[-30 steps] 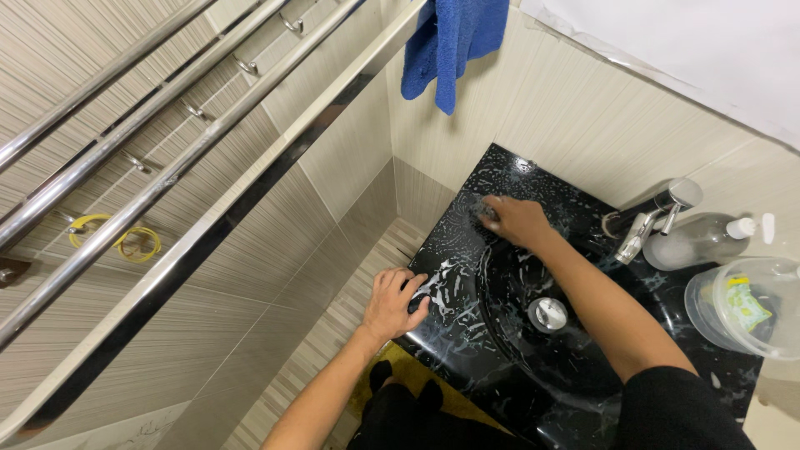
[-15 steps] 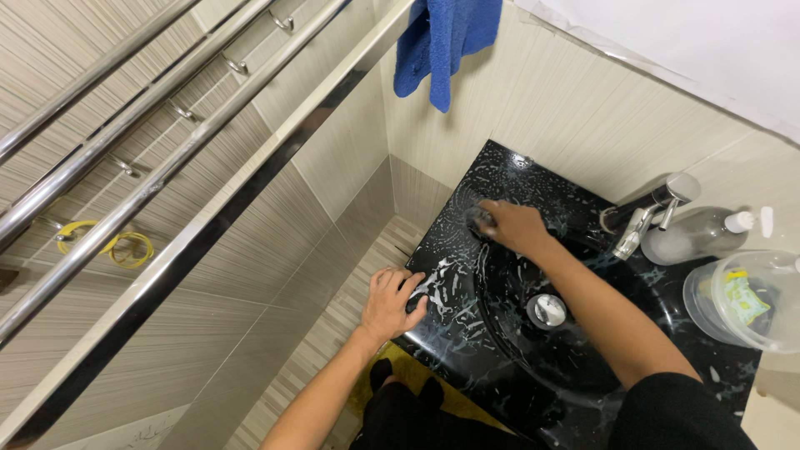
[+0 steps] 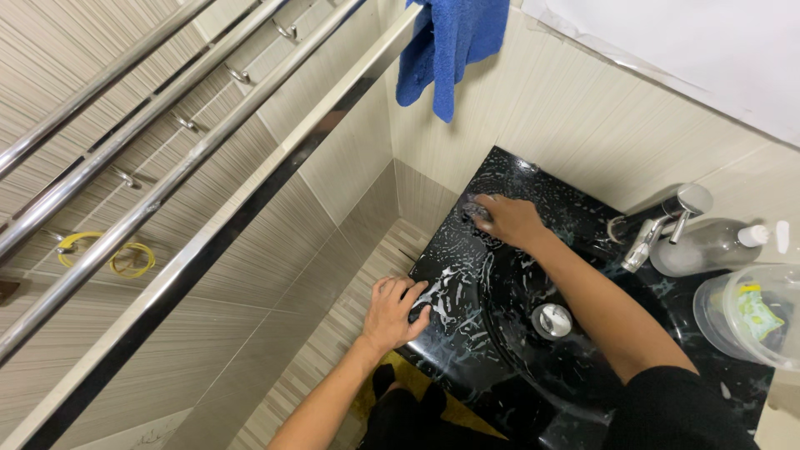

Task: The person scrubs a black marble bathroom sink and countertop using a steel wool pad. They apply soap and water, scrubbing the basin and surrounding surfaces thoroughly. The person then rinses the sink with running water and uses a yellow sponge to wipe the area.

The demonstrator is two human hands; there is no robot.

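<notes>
Our right hand [image 3: 510, 220] closes its fingers on a small dark scrubbing pad [image 3: 477, 212], pressed flat to the soapy glossy black sink [image 3: 467, 333]; likely soft and slippery, best gripped from above. Our left hand [image 3: 393, 312], fingers spread, braces the sink's near-left edge.

Black soapy sink top [image 3: 467, 350], bottle [image 3: 704, 247], plastic tub [image 3: 750, 312]

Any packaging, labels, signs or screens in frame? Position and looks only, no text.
Sachet: small yellow-green packet inside the clear plastic tub at the right end of the black sink top.
Dispenser bottle: clear, white cap, lying on its side behind the tap; no label visible.
No signs or screens in view.
</notes>
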